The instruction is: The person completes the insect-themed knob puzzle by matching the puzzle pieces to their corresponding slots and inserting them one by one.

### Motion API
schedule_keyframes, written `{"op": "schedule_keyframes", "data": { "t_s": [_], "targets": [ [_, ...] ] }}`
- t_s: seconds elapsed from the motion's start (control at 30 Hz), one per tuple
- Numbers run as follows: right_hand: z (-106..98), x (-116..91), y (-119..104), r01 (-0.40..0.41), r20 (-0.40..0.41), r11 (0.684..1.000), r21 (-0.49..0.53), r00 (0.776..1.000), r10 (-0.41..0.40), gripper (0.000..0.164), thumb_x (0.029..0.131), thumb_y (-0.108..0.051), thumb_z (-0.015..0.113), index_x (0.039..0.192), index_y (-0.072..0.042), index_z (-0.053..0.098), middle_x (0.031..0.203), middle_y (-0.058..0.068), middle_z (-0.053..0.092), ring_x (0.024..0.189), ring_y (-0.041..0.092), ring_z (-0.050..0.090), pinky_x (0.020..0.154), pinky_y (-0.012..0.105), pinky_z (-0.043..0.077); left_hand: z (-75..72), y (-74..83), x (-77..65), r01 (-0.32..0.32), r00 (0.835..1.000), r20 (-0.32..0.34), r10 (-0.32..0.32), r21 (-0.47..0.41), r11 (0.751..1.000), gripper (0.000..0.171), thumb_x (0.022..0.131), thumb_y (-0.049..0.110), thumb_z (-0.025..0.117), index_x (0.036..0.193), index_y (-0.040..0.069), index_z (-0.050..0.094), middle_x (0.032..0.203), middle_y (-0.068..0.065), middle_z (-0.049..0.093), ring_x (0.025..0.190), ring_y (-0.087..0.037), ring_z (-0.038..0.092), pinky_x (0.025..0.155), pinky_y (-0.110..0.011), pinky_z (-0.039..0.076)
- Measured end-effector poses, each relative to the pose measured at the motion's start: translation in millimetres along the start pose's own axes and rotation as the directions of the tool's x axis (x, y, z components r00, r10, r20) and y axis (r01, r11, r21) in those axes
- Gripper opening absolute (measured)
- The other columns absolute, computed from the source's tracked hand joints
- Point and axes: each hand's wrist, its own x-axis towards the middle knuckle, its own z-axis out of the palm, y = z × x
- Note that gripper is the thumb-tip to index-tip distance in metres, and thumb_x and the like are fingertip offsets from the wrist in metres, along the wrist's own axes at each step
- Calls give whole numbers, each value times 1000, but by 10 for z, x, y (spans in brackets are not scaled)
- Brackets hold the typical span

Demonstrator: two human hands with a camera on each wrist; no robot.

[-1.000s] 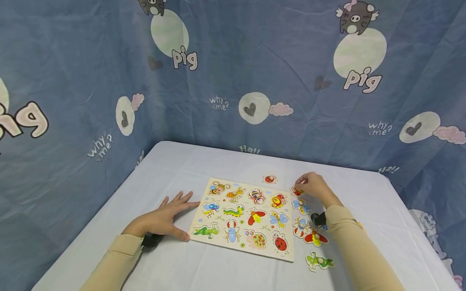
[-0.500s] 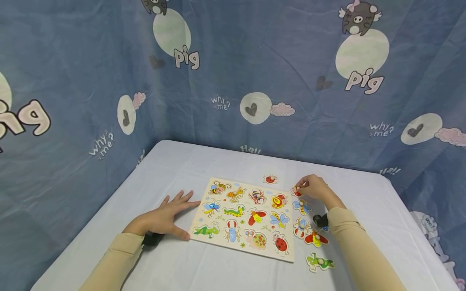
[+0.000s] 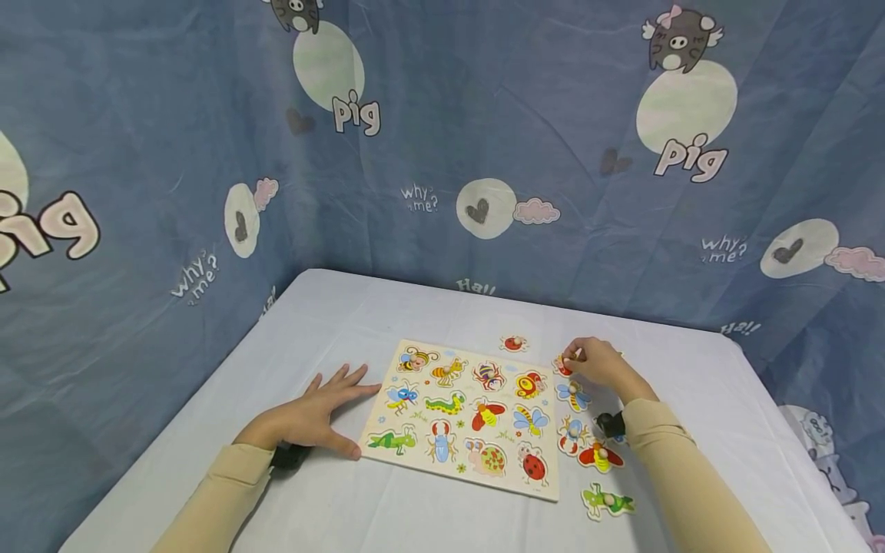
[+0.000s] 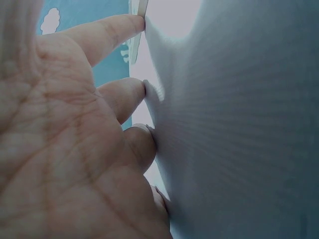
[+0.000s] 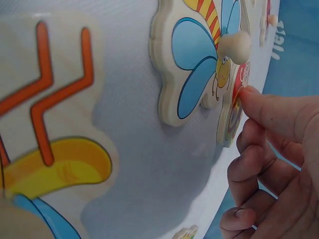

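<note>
A wooden peg puzzle board (image 3: 484,479) with printed insects lies on the white table. At its left edge, my left hand (image 3: 311,415) rests with fingers spread; index fingertip and thumb touch the board's side. In the left wrist view the other fingertips (image 4: 142,89) press on the cloth. Beyond the board's right edge, my right hand (image 3: 601,365) pinches a red and yellow bug puzzle piece (image 5: 232,117) between thumb and index finger; the piece's knob is hidden. Right beside it lies a blue-winged dragonfly piece (image 3: 572,395) with a wooden knob.
Several knobbed pieces lie right of the board: a stag beetle (image 3: 572,435), a red-winged bug (image 3: 601,457) and a green grasshopper (image 3: 608,501). A ladybug piece (image 3: 514,343) lies behind the board. A blue printed curtain (image 3: 387,253) hangs around the table.
My right thumb and fingers have shifted slightly on the red and yellow bug piece, with more of its red part showing at first. The left hand stays still.
</note>
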Motion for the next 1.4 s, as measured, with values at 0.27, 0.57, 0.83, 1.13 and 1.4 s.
{"op": "schedule_keyframes", "data": {
  "t_s": [0.27,0.57,0.83,1.13,1.4],
  "targets": [
    [-18,-23,-45,-2,3,1000,-21,1000,2,17,99,-21,63,102,-5,67,91,8,65,80,19,56,70,32,47,-3,9,-7,3,1000,-1,-3,-4,1000,107,62,60,88,153,28,43,170,-10,15,156,-43,-2,117,-73,-8],
    [-72,-5,-21,-18,-10,998,-60,1000,17,24,98,-29,64,101,-5,66,93,9,66,82,21,56,71,34,48,4,-3,-6,-5,1000,-5,5,-5,1000,107,61,60,88,153,27,44,169,-12,15,155,-45,-1,117,-74,-7],
    [-93,-25,-1,-46,-32,997,-63,998,44,27,97,-31,65,97,-4,66,87,9,62,78,22,54,66,32,45,3,-1,2,2,1000,-5,-2,3,1000,108,61,62,88,153,28,44,169,-11,15,156,-44,-1,117,-73,-7],
    [-60,-17,27,-109,-39,993,-46,993,108,30,95,-34,67,92,-5,66,83,7,61,76,22,53,64,31,43,1,6,-15,13,1000,1,-13,-3,1000,107,61,60,88,153,29,43,170,-9,15,156,-42,-2,118,-72,-8],
    [-77,-23,35,-101,-11,994,-46,995,101,30,96,-33,66,96,-3,65,88,10,63,79,22,55,67,32,45,-13,17,-8,12,1000,-2,-12,1,1000,107,61,61,88,153,29,43,170,-10,15,156,-43,-2,118,-72,-7]
  ]
}}
